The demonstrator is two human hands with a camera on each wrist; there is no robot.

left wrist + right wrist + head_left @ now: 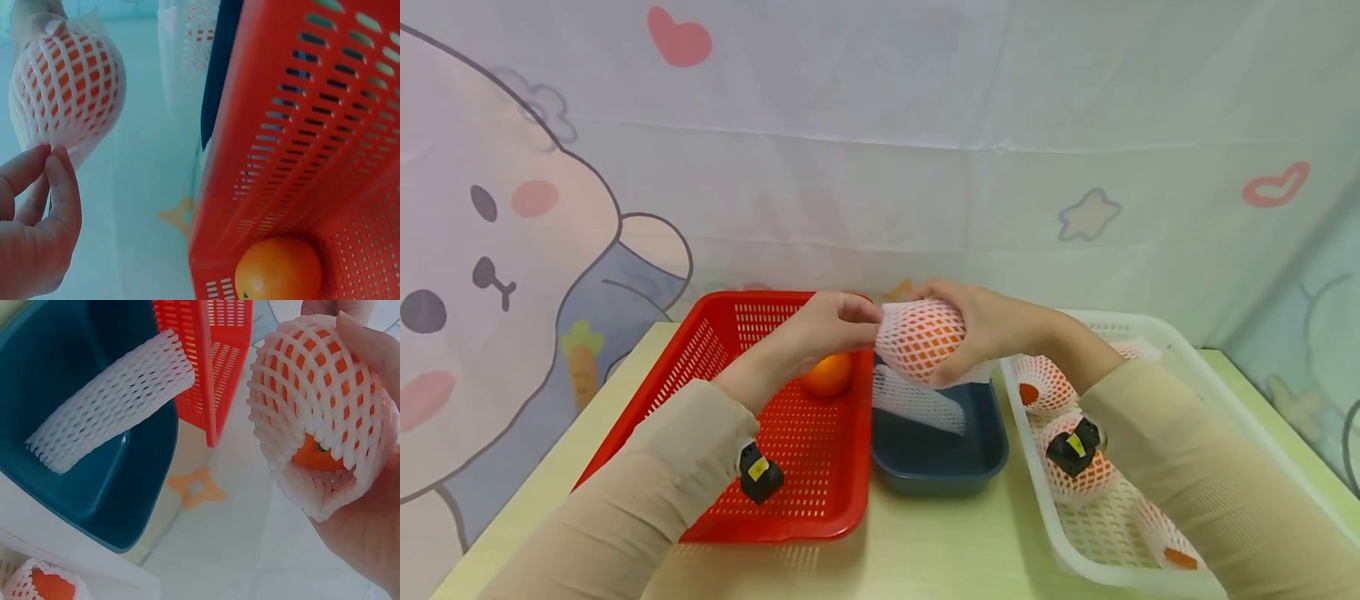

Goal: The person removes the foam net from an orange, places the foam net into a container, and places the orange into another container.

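The orange (312, 457) in its foam net (275, 469) fills my curled right hand (988, 321); my left hand (823, 332) pinches the net's end, apparently above the blue basin (936, 482).

A cloth (865, 192) printed with a cartoon animal (512, 225), hearts (680, 40) and a star (1088, 217) hangs behind the table (940, 546).

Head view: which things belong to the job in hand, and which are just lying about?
Likely the job:
- foam-netted orange: right hand holds it, left hand pinches its net
- bare orange in red basket
- loose foam net in blue tub
- netted oranges in white basket

Likely only surroundings:
- printed cloth backdrop
- black wrist devices
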